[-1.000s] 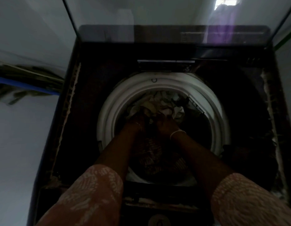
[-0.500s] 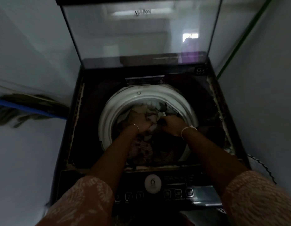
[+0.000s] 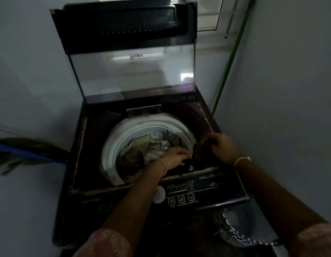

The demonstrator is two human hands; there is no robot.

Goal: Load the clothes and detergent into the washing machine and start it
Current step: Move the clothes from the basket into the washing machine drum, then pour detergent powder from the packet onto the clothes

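Both hands down at the washer (image 3: 98, 182), lid up. Left hand (image 3: 176, 154) pressed into the clothes (image 3: 153, 147) inside the drum. Right hand (image 3: 221, 145) clenched on a dark garment (image 3: 201, 153) draped over the drum's right rim, just left of that grip. Right hand nearer.

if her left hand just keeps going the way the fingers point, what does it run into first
Probably the dark garment bunched at the right side of the white drum rim. The left hand points right with its fingertips already at that cloth, which the right hand grips. Depth is hard to judge in this dim view.
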